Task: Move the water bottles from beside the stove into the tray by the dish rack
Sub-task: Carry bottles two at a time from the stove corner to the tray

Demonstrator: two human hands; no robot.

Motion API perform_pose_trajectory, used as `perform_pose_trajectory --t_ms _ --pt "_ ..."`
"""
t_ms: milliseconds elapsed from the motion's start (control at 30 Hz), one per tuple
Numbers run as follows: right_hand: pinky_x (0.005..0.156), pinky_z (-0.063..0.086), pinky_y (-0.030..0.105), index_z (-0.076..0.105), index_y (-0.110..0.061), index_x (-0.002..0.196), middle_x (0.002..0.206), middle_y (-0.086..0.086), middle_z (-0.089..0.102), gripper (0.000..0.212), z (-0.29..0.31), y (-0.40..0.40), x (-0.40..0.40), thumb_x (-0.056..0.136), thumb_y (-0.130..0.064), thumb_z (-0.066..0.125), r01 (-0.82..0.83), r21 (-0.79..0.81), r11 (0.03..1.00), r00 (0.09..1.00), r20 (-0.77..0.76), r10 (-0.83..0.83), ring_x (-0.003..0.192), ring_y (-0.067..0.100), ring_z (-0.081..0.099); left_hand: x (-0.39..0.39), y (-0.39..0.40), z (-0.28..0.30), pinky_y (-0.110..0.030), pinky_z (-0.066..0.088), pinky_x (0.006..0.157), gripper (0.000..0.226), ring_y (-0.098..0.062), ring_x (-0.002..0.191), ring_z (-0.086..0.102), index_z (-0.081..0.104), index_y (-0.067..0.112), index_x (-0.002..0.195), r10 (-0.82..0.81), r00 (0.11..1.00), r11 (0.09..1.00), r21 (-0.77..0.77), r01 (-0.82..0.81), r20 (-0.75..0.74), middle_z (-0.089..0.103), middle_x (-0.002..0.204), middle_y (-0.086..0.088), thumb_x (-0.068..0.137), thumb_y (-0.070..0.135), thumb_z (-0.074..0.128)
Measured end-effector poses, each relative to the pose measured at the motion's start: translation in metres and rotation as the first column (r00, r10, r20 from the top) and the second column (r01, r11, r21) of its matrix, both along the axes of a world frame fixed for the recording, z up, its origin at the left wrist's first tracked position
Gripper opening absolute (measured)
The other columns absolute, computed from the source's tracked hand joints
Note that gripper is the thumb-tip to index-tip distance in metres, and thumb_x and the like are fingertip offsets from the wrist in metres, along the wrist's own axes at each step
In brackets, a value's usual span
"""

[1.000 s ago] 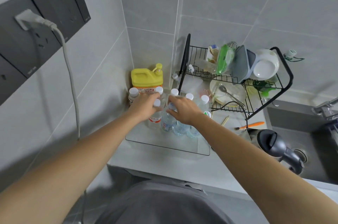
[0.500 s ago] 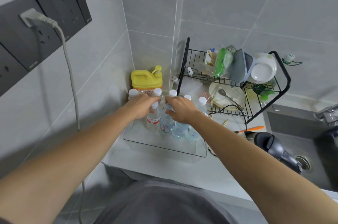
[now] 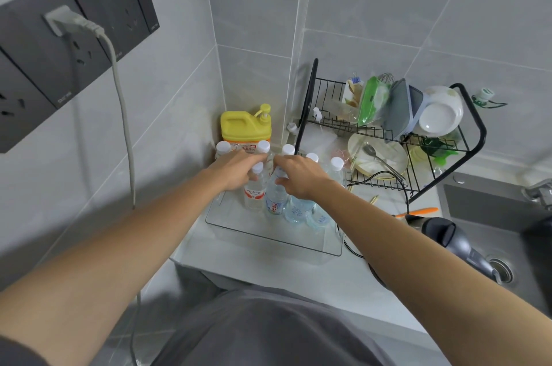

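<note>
Two hands meet over the clear tray point(image 3: 227, 223) in the corner of the counter: the left hand point(image 3: 236, 171) has its fingers curled round the neck of the red-labelled bottle point(image 3: 255, 189), just under its white cap, and the right hand point(image 3: 298, 176) grips the neck of the blue-labelled bottle point(image 3: 276, 195) in the same way; both bottles stand upright and look to be resting on the tray floor, touching one another, though whether the grasp is firm or about to let go I cannot tell; around them stand more water bottles point(image 3: 336, 170), capped and packed close, some behind the hands and some to the right, hard against the tray's wall; the nearer half of the tray lies bare; the chief risk, as I judge it, is crowding: a wrist or knuckle drawn back carelessly may knock a neighbour's cap and topple it, and one falling bottle could take the rest like skittles; a bottle let go while tilted may roll toward the bare front; behind stands the yellow detergent jug point(image 3: 243, 126), and a shove backward could push bottles against it; to the right the dish rack point(image 3: 475, 126) stands just beside the tray, with a black cable point(image 3: 352, 249) trailing past the tray's near corner, which a withdrawing right forearm might snag
</note>
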State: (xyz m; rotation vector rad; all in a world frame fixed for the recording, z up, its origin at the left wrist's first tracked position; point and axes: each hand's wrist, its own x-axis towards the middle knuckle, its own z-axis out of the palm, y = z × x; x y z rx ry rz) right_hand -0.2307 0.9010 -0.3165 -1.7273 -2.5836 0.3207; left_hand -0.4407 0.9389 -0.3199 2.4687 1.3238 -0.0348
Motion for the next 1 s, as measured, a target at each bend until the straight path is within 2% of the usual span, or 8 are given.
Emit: perform_pose_trajectory --t_ms 100,233,500,600,700,800,900,1000 --pt "0.083 0.053 0.046 0.055 -0.013 0.118 0.121 0.01 0.065 0.029 -0.001 -0.001 0.001 0.097 -0.03 0.067 0.014 -0.001 1.0 1.0 -0.01 -0.014 0.108 0.034 0.063 -0.001 0.0 -0.002 -0.05 0.055 0.08 0.039 -0.026 0.093 0.062 0.048 0.03 0.134 0.002 1.0 1.0 0.0 -0.002 -0.004 0.067 0.108 -0.007 0.098 0.022 0.059" --pt "0.083 0.053 0.047 0.056 -0.014 0.119 0.121 0.009 0.065 0.03 -0.003 -0.002 0.001 0.097 -0.029 0.067 0.026 0.002 1.0 0.999 -0.024 -0.026 0.107 0.035 0.062 -0.001 0.001 -0.006 -0.051 0.056 0.08 0.041 -0.028 0.095 0.062 0.047 0.034 0.134 0.014 1.0 1.0 0.007 -0.014 -0.001 0.067 0.112 -0.007 0.096 0.022 0.057" --pt "0.083 0.054 0.048 0.056 -0.013 0.122 0.12 0.01 0.064 0.031 -0.002 -0.007 -0.001 0.097 -0.027 0.067 0.052 -0.012 0.999 0.998 -0.045 -0.053 0.109 0.035 0.061 0.002 -0.003 -0.005 -0.047 0.053 0.075 0.039 -0.033 0.095 0.06 0.049 0.027 0.135 0.025 0.999 0.998 0.055 -0.024 -0.033 0.068 0.11 -0.012 0.098 0.024 0.06" --pt "0.082 0.054 0.046 0.054 -0.014 0.125 0.121 0.011 0.061 0.032 0.002 -0.009 -0.004 0.099 -0.03 0.064 0.07 -0.006 0.998 0.998 -0.004 -0.07 0.11 0.036 0.062 0.005 -0.008 0.0 -0.046 0.053 0.074 0.04 -0.036 0.099 0.062 0.045 0.026 0.137 0.037 0.999 0.997 0.073 -0.034 -0.04 0.067 0.115 -0.014 0.099 0.025 0.059" --pt "0.08 0.052 0.045 0.05 -0.015 0.131 0.127 0.012 0.057 0.038 0.006 -0.011 -0.009 0.101 -0.036 0.06 0.071 0.016 0.997 0.995 0.074 -0.072 0.113 0.036 0.062 0.007 -0.016 0.007 -0.041 0.051 0.065 0.046 -0.036 0.095 0.067 0.04 0.025 0.138 0.054 0.996 0.983 0.178 -0.041 -0.071 0.069 0.112 -0.011 0.098 0.037 0.058" --pt "0.082 0.052 0.045 0.05 -0.017 0.133 0.128 0.01 0.056 0.043 0.014 -0.013 -0.011 0.101 -0.045 0.055 0.078 0.043 0.996 0.996 0.049 -0.08 0.116 0.035 0.061 0.015 -0.021 0.022 -0.036 0.041 0.061 0.043 -0.034 0.096 0.069 0.048 0.022 0.126 0.117 0.991 0.933 0.35 -0.087 -0.065 0.07 0.11 -0.005 0.096 0.053 0.051" --pt "0.08 0.054 0.043 0.052 -0.018 0.132 0.122 0.007 0.057 0.043 0.026 -0.011 -0.009 0.1 -0.048 0.051 0.127 0.151 0.98 0.992 -0.024 -0.125 0.115 0.031 0.058 0.023 -0.017 0.038 -0.038 0.039 0.06 0.041 -0.033 0.103 0.063 0.053 0.018 0.121 0.132 0.991 0.87 0.477 -0.127 0.022 0.062 0.111 -0.008 0.097 0.051 0.052" --pt "0.084 0.051 0.043 0.053 -0.017 0.129 0.12 0.006 0.054 0.045 0.042 -0.008 -0.001 0.098 -0.049 0.051 0.208 0.283 0.936 0.978 -0.066 -0.198 0.112 0.029 0.052 0.031 -0.009 0.053 -0.04 0.046 0.06 0.044 -0.031 0.105 0.054 0.055 0.015 0.121 0.103 0.991 0.821 0.557 -0.13 0.079 0.054 0.113 -0.009 0.095 0.05 0.048"
